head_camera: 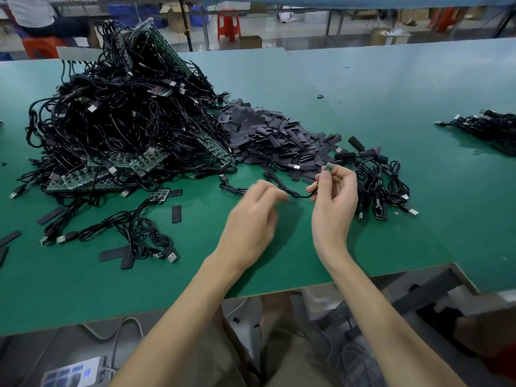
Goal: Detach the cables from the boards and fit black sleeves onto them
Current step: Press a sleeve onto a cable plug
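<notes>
Right grip (pixel 333 196) pinches small board (pixel 329 166); left grip (pixel 252 216) blurred, hold on cable (pixel 293 192) unclear

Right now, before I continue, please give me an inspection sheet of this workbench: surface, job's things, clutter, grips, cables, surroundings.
surface: green table.
job's things: heap of black sleeves in the middle; green boards in the pile at left.
clutter: loose sleeves scattered front left.
grips: right hand pinches a small green board; left hand blurred, grip unclear.
cables: tangled cable pile at left; one cable hangs from the right hand; cable bundle right of it.
surroundings: red stool and cardboard box behind; power strip below the table.
</notes>
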Motion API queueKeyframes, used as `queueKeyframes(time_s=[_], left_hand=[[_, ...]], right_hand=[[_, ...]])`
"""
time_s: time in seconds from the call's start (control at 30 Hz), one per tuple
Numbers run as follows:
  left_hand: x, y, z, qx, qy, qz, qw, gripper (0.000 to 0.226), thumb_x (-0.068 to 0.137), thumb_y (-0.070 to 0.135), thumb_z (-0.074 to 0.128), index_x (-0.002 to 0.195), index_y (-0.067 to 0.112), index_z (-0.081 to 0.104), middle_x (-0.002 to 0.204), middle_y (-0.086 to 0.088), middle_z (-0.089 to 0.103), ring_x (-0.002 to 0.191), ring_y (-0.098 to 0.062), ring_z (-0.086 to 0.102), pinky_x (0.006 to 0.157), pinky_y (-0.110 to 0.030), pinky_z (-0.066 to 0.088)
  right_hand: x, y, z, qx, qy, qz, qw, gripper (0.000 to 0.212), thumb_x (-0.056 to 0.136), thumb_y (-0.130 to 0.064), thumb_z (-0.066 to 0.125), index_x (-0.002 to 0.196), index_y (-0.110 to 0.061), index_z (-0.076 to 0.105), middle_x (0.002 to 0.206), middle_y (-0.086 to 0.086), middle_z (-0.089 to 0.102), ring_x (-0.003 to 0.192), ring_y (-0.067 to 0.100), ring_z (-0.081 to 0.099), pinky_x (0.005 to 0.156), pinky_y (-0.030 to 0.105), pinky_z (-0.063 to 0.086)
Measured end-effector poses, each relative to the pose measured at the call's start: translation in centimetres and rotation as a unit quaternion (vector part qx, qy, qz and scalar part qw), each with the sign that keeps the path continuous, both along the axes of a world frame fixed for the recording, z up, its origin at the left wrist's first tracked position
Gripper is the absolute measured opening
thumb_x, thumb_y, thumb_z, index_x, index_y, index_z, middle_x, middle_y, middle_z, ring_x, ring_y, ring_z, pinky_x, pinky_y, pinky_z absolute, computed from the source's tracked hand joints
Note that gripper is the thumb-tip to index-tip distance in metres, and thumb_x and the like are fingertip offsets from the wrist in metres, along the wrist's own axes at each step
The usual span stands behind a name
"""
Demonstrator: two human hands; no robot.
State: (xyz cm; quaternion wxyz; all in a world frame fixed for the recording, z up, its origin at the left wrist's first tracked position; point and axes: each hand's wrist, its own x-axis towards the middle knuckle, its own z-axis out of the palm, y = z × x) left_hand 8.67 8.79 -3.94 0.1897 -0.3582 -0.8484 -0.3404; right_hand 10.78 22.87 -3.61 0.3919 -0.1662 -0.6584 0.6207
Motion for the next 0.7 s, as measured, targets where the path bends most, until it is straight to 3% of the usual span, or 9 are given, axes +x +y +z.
queueKeyframes(time_s=[0.07, 0.1, 0.2, 0.37, 0.47, 0.57, 0.7], left_hand=[[-0.1, 0.4, -0.3, -0.128, -0.009, -0.025, 0.991, 0.022, 0.096, 0.0, 0.055, 0.114, 0.005, 0.067, 0.114, -0.009, 0.061, 0.109, -0.032, 0.058, 0.094, -0.043, 0.047], [-0.3, 0.5, -0.6, -0.148, -0.013, -0.003, 0.989, 0.019, 0.1, 0.006, 0.054, 0.114, 0.006, 0.067, 0.115, -0.009, 0.061, 0.11, -0.031, 0.057, 0.095, -0.043, 0.045], [-1.0, 0.3, -0.8, -0.122, -0.056, 0.118, 0.984, 0.019, 0.102, 0.012, 0.05, 0.112, 0.003, 0.064, 0.117, -0.011, 0.057, 0.11, -0.031, 0.052, 0.097, -0.039, 0.042], [-1.3, 0.6, -0.4, -0.199, -0.071, 0.248, 0.946, 0.024, 0.101, 0.018, 0.044, 0.121, 0.012, 0.056, 0.125, -0.007, 0.052, 0.114, -0.028, 0.047, 0.096, -0.038, 0.038], [-1.7, 1.5, 0.9, -0.154, -0.076, 0.227, 0.959, 0.024, 0.099, 0.009, 0.048, 0.122, 0.009, 0.055, 0.123, -0.009, 0.051, 0.112, -0.03, 0.049, 0.094, -0.042, 0.042], [-2.9, 3.4, 2.4, -0.101, -0.087, 0.144, 0.981, 0.021, 0.101, 0.007, 0.047, 0.118, 0.006, 0.06, 0.117, -0.011, 0.056, 0.11, -0.03, 0.051, 0.09, -0.043, 0.046], [-5.5, 6.6, 3.1, -0.161, -0.102, 0.124, 0.974, 0.024, 0.106, 0.025, 0.049, 0.115, 0.008, 0.064, 0.118, -0.012, 0.06, 0.113, -0.032, 0.054, 0.094, -0.043, 0.045]], right_hand=[[0.0, 0.0, 0.0, 0.004, 0.001, -0.006, 1.0, 0.005, 0.108, -0.017, 0.05, 0.106, -0.018, 0.054, 0.09, -0.003, 0.066, 0.079, 0.014, 0.067, 0.082, 0.043, 0.055], [0.1, 0.0, 0.0, 0.006, 0.002, -0.01, 1.0, 0.005, 0.108, -0.017, 0.049, 0.106, -0.017, 0.054, 0.092, -0.004, 0.067, 0.08, 0.015, 0.069, 0.083, 0.042, 0.055], [0.1, 0.0, 0.1, 0.002, 0.004, -0.012, 1.0, 0.006, 0.109, -0.017, 0.047, 0.107, -0.016, 0.052, 0.094, -0.001, 0.069, 0.08, 0.019, 0.07, 0.086, 0.044, 0.055], [-0.1, 0.1, -0.1, -0.014, -0.002, -0.029, 0.999, 0.008, 0.11, -0.017, 0.044, 0.11, -0.014, 0.051, 0.084, -0.004, 0.061, 0.066, 0.011, 0.059, 0.081, 0.047, 0.055], [-0.1, 0.1, -0.2, -0.011, -0.009, -0.037, 0.999, 0.009, 0.11, -0.02, 0.044, 0.109, -0.019, 0.053, 0.081, -0.005, 0.059, 0.067, 0.011, 0.056, 0.075, 0.044, 0.053], [-0.1, 0.2, -0.2, -0.014, -0.023, -0.041, 0.999, 0.011, 0.109, -0.022, 0.044, 0.106, -0.025, 0.055, 0.085, -0.001, 0.058, 0.074, 0.017, 0.053, 0.076, 0.052, 0.051], [-0.2, 0.3, -0.3, -0.033, -0.037, -0.05, 0.998, 0.015, 0.109, -0.023, 0.044, 0.111, -0.019, 0.058, 0.095, 0.004, 0.061, 0.082, 0.022, 0.054, 0.082, 0.06, 0.05]])
